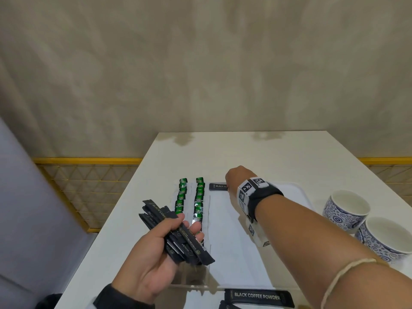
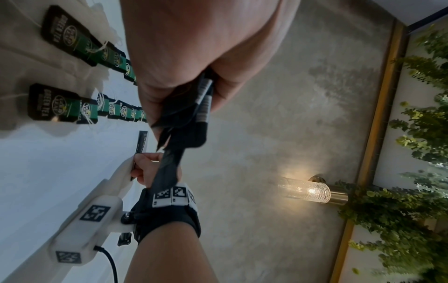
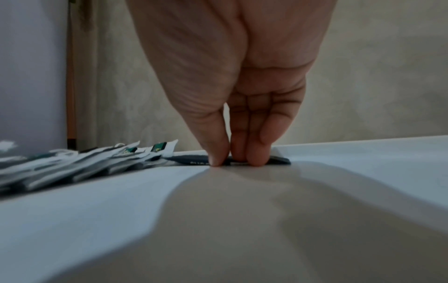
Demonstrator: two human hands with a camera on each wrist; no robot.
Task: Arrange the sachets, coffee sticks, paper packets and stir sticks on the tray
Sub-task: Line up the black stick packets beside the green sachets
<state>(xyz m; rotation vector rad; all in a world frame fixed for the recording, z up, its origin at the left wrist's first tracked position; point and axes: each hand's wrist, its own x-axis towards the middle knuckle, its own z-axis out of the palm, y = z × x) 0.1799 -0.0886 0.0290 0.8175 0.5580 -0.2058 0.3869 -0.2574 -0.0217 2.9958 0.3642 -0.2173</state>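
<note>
My left hand grips a bundle of black coffee sticks above the tray's near left part; the left wrist view shows the bundle in my palm. My right hand reaches to the far end of the white tray. There its thumb and fingertips pinch a single black coffee stick that lies flat on the tray floor. Two rows of green tea sachets lie along the tray's left side, just left of that stick.
Two blue-patterned white cups stand right of the tray. More black coffee sticks lie on the white table at its near edge. A yellow mesh railing runs beside the table's left edge.
</note>
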